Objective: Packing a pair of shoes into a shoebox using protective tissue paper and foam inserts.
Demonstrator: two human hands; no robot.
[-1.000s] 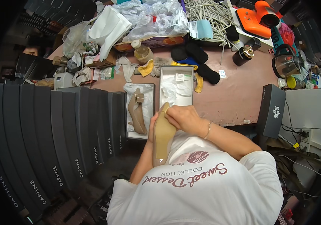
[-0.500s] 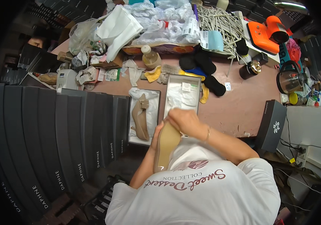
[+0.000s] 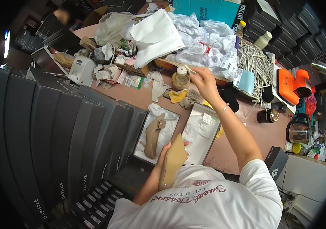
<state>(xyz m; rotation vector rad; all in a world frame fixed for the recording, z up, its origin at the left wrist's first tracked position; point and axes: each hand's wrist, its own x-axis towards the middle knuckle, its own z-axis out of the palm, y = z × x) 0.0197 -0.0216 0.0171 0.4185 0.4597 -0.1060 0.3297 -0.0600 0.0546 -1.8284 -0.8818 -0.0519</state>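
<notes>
While a shoe point(image 3: 173, 160) is held, dark boxes point(image 3: 56, 126) flank the cluttered pinkish table point(image 3: 264, 133)

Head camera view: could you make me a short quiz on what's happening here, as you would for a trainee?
1. True or false: the left hand holds a shoe with its sole in view.
2. Which is nearest the right hand: (a) the clear jug, (b) the bottle, (c) the orange device?
3. What ornament does the boxed shoe carry?

Key: 1. True. 2. (b). 3. A buckle.
</notes>
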